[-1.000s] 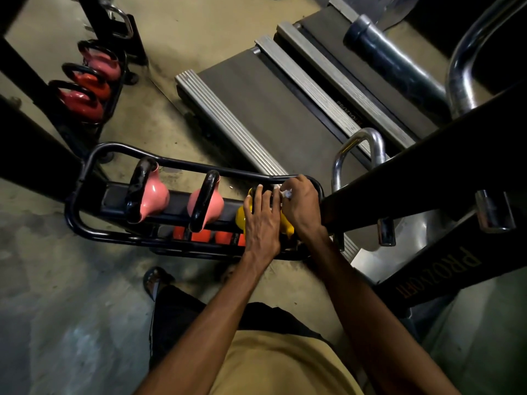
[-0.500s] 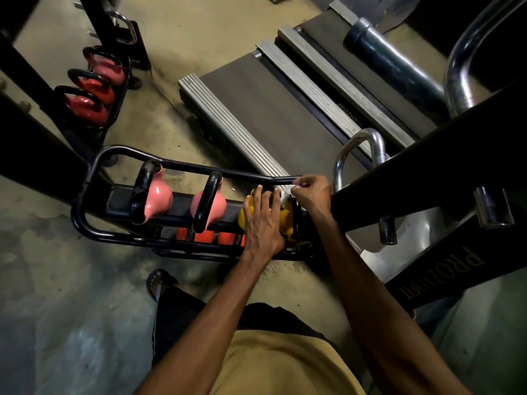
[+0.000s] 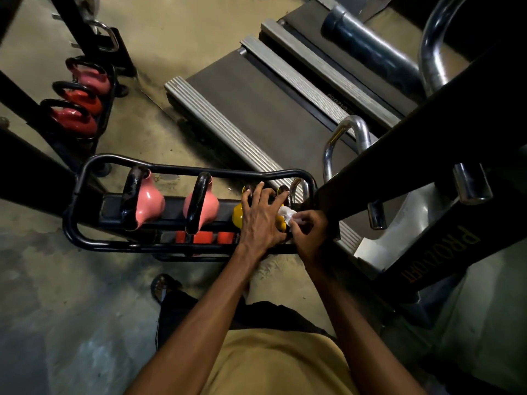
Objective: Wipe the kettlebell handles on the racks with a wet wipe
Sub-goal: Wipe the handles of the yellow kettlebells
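Right, items as read off my head cam feed:

1. L hand [image 3: 261,220]: lies on top of the yellow kettlebell [image 3: 237,217], fingers [image 3: 258,192] spread wide over it. Purpose, my guess: steady the bell on its rail while the other hand rubs.

2. R hand [image 3: 309,230]: curled, thumb and forefinger pinching the wet wipe [image 3: 286,214]. The wipe is a bunched white wad pressed to the bell's right side, just beside my L index fingertip. The handle is mostly hidden under both hands, so I can't tell which part the wipe touches.

3. Near rack [image 3: 182,167]: black tube frame, serves as the container.
   - Top tier: yellow bell under my fingers at the right end. Two pink kettlebells sit left of the L fingers, one near [image 3: 206,207] and one farther [image 3: 150,202]. Each has its black handle on top, within easy reach.
   - Lower tier: orange-red items [image 3: 199,238] below the fingers. They are partly hidden, type unclear.

4. Far rack [image 3: 112,81]: well apart, left of and beyond my fingers. It holds 3 red/pink bells [image 3: 74,118] in a row, handles up.

5. Misc: treadmill decks [image 3: 256,109] beyond the fingers; black machine beam [image 3: 413,155] just right of the R fingers.

Status est.: the yellow bell is being wiped. Pink pair and far rack prob. still to do, but wet vs dry isn't readable.
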Action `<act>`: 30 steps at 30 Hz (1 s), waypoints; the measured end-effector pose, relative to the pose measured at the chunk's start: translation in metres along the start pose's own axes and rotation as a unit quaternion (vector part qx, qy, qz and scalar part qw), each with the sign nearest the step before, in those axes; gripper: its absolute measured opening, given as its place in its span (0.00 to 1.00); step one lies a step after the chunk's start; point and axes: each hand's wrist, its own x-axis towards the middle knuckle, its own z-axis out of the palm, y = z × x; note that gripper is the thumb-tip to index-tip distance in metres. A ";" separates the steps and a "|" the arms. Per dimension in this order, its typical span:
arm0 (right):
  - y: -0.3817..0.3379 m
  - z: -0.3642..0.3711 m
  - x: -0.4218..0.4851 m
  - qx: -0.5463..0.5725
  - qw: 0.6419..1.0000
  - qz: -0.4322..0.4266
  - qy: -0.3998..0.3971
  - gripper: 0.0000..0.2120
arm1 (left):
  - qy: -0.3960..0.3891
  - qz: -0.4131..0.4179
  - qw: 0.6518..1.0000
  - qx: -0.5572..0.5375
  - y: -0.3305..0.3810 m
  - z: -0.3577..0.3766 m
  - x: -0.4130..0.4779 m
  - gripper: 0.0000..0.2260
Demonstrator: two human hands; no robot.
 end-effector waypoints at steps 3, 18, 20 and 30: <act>0.003 -0.002 -0.010 -0.012 0.999 -0.040 0.008 0.12 | -0.026 0.021 0.999 0.030 0.000 -0.004 0.000 0.45; -0.001 -0.003 -0.032 -0.204 0.955 -0.210 -0.043 0.06 | -0.103 0.036 0.985 0.132 -0.002 -0.022 0.005 0.44; -0.001 -0.002 -0.037 -0.207 0.955 -0.208 -0.045 0.07 | -0.098 0.033 0.985 0.136 -0.002 -0.021 0.005 0.44; 0.010 -0.011 -0.049 -0.122 0.984 -0.117 -0.053 0.03 | -0.094 0.000 0.990 0.103 -0.001 -0.017 0.010 0.39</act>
